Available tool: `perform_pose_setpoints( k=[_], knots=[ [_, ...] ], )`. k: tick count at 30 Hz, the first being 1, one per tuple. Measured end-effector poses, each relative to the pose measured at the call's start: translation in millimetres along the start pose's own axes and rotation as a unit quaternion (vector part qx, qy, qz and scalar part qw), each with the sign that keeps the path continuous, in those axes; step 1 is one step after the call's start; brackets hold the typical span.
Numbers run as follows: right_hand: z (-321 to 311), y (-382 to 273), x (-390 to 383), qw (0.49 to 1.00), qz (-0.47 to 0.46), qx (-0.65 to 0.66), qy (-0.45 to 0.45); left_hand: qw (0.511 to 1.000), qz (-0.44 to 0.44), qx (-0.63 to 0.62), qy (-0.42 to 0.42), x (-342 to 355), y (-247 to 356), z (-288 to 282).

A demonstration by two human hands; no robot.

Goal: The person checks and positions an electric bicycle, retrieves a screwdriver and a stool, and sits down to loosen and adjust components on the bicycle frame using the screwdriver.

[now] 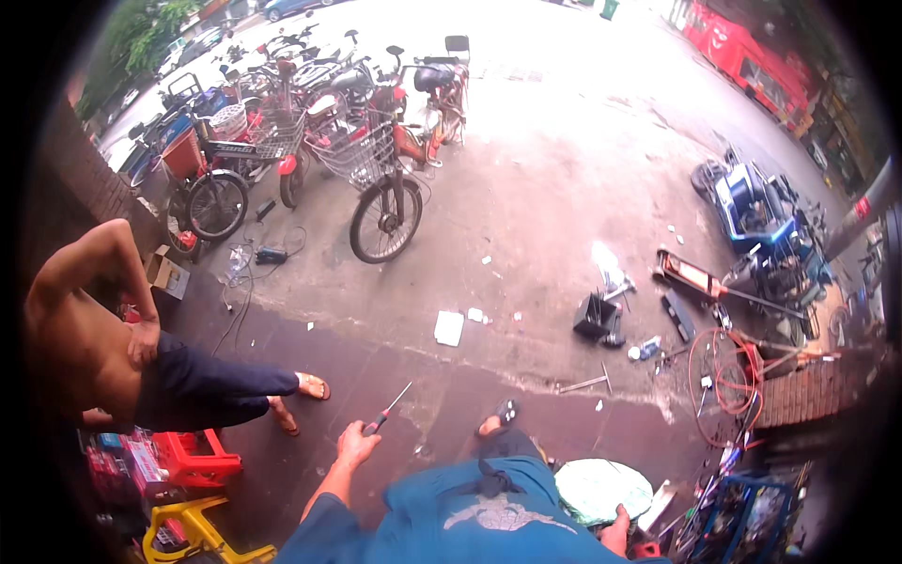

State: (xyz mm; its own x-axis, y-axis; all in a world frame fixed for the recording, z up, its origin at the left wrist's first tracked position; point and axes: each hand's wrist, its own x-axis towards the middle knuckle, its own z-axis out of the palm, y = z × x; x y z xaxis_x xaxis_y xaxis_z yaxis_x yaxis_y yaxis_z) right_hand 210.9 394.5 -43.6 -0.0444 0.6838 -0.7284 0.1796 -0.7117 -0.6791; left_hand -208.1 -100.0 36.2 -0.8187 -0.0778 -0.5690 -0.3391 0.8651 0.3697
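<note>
My left hand is closed round the handle of a screwdriver. The screwdriver's thin metal shaft points up and to the right, over the dark floor. At the lower right, my right hand is by the near edge of a round, pale green-white thing that looks like a covered stool top. Its thumb overlaps that edge. The other fingers look curled and are mostly hidden, so what they hold does not show.
A person stands at the left beside red and yellow stools. Parked electric bikes crowd the upper left. On the right lie a floor jack, a black box, an orange hose and a partly stripped blue scooter.
</note>
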Motion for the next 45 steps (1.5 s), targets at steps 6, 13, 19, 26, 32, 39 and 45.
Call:
perform_pose_setpoints(
  k=[6, 13, 19, 26, 32, 39, 45],
  knots=[
    [178, -154, 77, 0.998, 0.005, 0.017, 0.063, 0.983, -0.113, -0.117, 0.082, 18, 31, -7],
    [311, -261, 136, 0.996, -0.064, -0.056, -0.004, 0.934, -0.292, -0.204, 0.043, 85, 9, 63],
    [401, -305, 165, 0.994, -0.086, -0.054, 0.03, 0.97, -0.196, -0.144, 0.024, 221, 171, -10],
    [456, -324, 210, 0.982, -0.119, -0.129, 0.067, 0.991, -0.079, -0.089, 0.063, 340, 345, -104],
    [567, -373, 277, 0.937, -0.073, -0.336, 0.069, 0.971, -0.124, -0.16, 0.123, 465, 383, -41],
    [654, -418, 434, 0.882, -0.151, -0.446, 0.033, 0.986, -0.117, -0.104, 0.05, 510, 538, -49],
    [862, -520, 448, 0.897, -0.159, -0.409, -0.053, 0.98, -0.165, -0.102, 0.041, 592, 586, -44]
  ],
)
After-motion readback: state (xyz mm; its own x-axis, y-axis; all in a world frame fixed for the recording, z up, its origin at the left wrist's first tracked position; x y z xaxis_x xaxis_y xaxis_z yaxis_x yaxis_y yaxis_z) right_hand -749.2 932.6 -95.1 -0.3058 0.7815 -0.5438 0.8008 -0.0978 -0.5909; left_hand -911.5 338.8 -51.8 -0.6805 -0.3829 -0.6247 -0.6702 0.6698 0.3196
